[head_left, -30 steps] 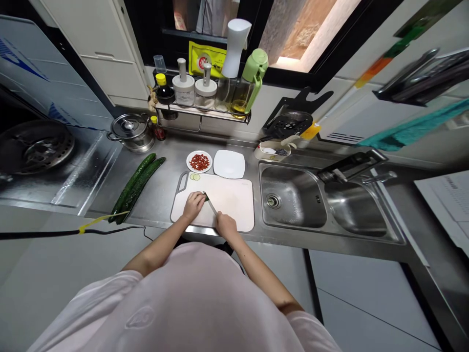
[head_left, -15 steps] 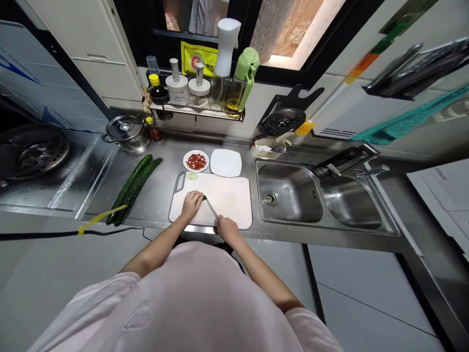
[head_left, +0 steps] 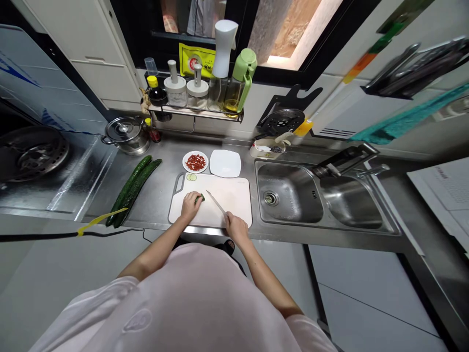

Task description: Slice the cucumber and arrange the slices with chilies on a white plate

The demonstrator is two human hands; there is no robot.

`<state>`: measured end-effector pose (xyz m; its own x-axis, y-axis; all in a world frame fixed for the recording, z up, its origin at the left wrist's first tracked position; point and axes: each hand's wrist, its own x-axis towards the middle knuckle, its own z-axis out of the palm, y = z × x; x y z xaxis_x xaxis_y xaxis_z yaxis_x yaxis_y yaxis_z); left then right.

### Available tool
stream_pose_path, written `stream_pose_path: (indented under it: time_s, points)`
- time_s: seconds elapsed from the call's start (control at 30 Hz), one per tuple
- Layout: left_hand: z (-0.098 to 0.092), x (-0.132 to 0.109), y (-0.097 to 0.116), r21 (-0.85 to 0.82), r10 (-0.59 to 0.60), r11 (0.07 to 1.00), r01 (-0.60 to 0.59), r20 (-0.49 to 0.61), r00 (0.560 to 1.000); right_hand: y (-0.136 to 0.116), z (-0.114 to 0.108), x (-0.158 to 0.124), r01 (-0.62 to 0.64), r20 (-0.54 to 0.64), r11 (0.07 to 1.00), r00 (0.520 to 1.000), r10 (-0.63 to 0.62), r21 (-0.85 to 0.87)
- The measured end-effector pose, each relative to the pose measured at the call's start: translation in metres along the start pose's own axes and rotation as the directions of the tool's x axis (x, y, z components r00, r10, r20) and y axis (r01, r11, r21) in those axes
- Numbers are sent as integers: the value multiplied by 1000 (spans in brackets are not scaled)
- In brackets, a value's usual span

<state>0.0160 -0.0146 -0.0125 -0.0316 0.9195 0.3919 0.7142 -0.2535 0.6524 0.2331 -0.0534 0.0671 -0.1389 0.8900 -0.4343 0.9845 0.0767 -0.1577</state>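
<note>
My left hand (head_left: 190, 204) is curled over a short green cucumber piece (head_left: 200, 198) on the white cutting board (head_left: 234, 195). My right hand (head_left: 236, 226) grips the handle of a knife (head_left: 216, 203) at the board's near edge. The blade points up and left, and its tip stands a little to the right of the cucumber piece. A couple of cucumber slices (head_left: 191, 177) lie at the board's far left corner.
Two whole cucumbers (head_left: 134, 188) lie left of the board. A small dish of red chilli pieces (head_left: 195, 162) and a white plate (head_left: 225, 163) sit behind it. A double sink (head_left: 318, 198) is to the right, a pot (head_left: 125, 133) and a condiment rack (head_left: 198, 93) at the back.
The knife has swung off the cucumber piece to the right, and my right hand has shifted right along the board's edge. My left hand stays on the piece.
</note>
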Motion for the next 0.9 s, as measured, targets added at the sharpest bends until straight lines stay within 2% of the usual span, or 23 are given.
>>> stream_pose_path:
  time_s: [0.17,0.3,0.47,0.6,0.67,0.77,0.9]
  points:
    - [-3,-2,1,10,-8,1000,8,2,1000,2,-4,1,21,-155,999,988,-16,32]
    - [-5,-5,3,-3,-28,1000,28,-23,999,1,-8,2,12,-231,999,973,-5,31]
    - [-9,-5,6,-33,-110,994,106,-136,985,2,-14,3,3,-275,1000,961,-6,-9]
    - [-17,5,20,-34,-142,990,138,-208,968,4,-17,4,18,-343,998,939,-38,-60]
    - [-23,13,32,-14,-104,995,103,-165,981,4,-17,5,21,-400,996,915,-55,-88]
    - [-31,26,50,57,-23,998,23,4,1000,4,-16,5,42,-495,991,863,-99,-126]
    - [-37,40,62,100,62,992,-81,181,981,4,-17,3,79,-547,984,823,-153,-157]
